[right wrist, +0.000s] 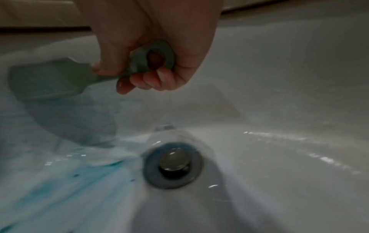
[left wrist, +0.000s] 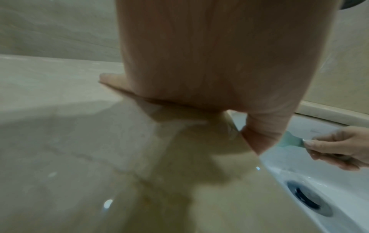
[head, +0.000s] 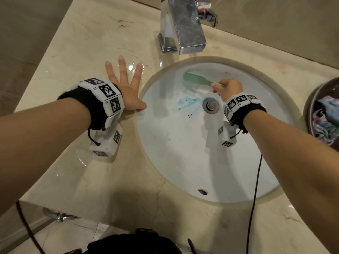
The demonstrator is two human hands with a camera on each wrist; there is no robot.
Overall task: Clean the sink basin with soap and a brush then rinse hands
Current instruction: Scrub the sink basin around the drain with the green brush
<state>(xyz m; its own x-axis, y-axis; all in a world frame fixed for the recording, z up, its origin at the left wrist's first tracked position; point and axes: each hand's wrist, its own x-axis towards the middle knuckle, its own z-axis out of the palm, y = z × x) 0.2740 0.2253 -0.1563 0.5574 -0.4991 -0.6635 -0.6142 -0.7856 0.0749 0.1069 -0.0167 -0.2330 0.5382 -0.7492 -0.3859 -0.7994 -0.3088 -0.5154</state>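
We gripped the green scrub brush (head: 197, 80) by its handle in our right hand (head: 228, 88), fingers curled tight around it, loop end poking out past the pinky side in the right wrist view. Brush head sat on the far-left wall of the white sink basin (head: 183, 162), beyond the drain stopper (head: 211, 105). Blue soap streaks (head: 186, 103) lay left of the drain, only partly spread. Our left hand (head: 126, 90) was flat on the wet marble counter (head: 73, 61), fingers splayed, holding nothing, thumb at the basin rim. The chrome faucet (head: 183, 26) stood at the far edge, no water visibly running.

Risks, as we judged them: the counter was puddled, so the bracing palm could slide. The soapy handle could twist in our grip on a hard stroke. The near half of the basin looked unscrubbed and could get missed. The cable (head: 255, 195) dangled over the near-right rim and could dip into suds.
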